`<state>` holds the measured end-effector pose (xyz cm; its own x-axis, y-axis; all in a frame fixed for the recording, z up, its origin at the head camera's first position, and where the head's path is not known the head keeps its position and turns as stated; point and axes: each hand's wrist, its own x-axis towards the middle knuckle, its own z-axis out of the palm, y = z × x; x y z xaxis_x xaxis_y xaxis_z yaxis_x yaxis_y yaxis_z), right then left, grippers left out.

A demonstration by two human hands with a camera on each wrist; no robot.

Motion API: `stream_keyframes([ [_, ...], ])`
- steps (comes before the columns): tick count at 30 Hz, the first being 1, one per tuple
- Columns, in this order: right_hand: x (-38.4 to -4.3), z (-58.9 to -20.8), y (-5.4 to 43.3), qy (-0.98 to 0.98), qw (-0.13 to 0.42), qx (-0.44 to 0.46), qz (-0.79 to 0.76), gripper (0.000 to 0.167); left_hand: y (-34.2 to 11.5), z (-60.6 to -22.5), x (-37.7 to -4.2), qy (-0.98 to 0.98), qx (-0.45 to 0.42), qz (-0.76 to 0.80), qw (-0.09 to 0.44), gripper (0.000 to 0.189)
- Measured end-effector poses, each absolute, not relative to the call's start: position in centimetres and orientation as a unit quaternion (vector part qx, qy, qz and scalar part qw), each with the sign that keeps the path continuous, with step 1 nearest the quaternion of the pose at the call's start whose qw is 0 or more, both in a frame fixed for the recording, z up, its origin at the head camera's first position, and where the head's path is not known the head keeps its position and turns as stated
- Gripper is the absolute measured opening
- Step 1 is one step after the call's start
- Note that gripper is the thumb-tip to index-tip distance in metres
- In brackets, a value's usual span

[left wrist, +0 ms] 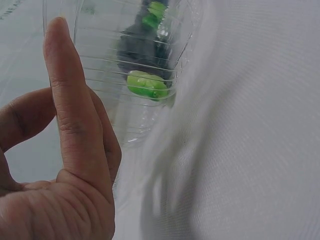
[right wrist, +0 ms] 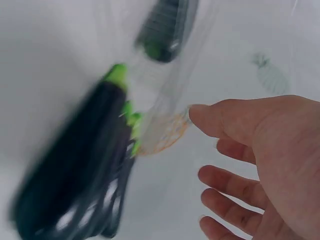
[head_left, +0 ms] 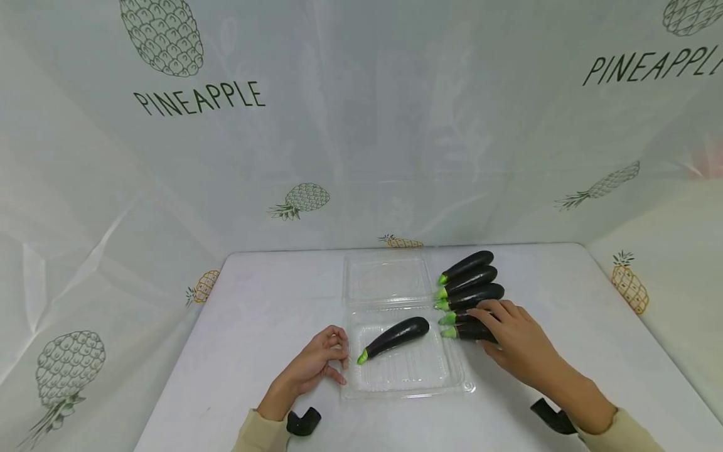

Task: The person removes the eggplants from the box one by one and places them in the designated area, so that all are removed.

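Observation:
A clear plastic clamshell container [head_left: 403, 384] lies unfolded in the head view, its lid [head_left: 387, 279] on the far side. One dark eggplant [head_left: 397, 336] rests slantwise in the base, green stem end toward the left. My left hand [head_left: 319, 359] is at the container's left edge, thumb apart; in the left wrist view a straight finger [left wrist: 70, 95] lies against the clear wall. To the container's right, several eggplants [head_left: 471, 293] lie in a row. Over the nearest of them is my right hand [head_left: 516, 342], fingers spread and holding nothing, partly hiding two eggplants.
A white-covered table [head_left: 271, 295] lies under everything. Behind and beside it hangs a pale sheet [head_left: 373, 125] printed with pineapples. Black wrist mounts [head_left: 304, 422] show beside both wrists.

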<state>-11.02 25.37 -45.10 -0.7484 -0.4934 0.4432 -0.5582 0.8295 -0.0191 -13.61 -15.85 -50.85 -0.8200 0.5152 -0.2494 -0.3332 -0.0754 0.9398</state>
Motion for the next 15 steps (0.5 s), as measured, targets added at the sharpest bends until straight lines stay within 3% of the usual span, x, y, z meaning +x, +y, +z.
stream_keyframes([
  [7, -12.4, -43.6, 21.7, -0.921, 0.182, 0.339, 0.053, 0.065, -15.9, -50.8, -13.6, 0.615, 0.072, 0.729, 0.29, 0.027],
  [15, -13.8, -43.0, 18.5, -0.92, 0.104, 0.376, 0.03, 0.067, -15.9, -50.9, -13.6, 0.612, 0.075, 0.731, 0.292, 0.027],
])
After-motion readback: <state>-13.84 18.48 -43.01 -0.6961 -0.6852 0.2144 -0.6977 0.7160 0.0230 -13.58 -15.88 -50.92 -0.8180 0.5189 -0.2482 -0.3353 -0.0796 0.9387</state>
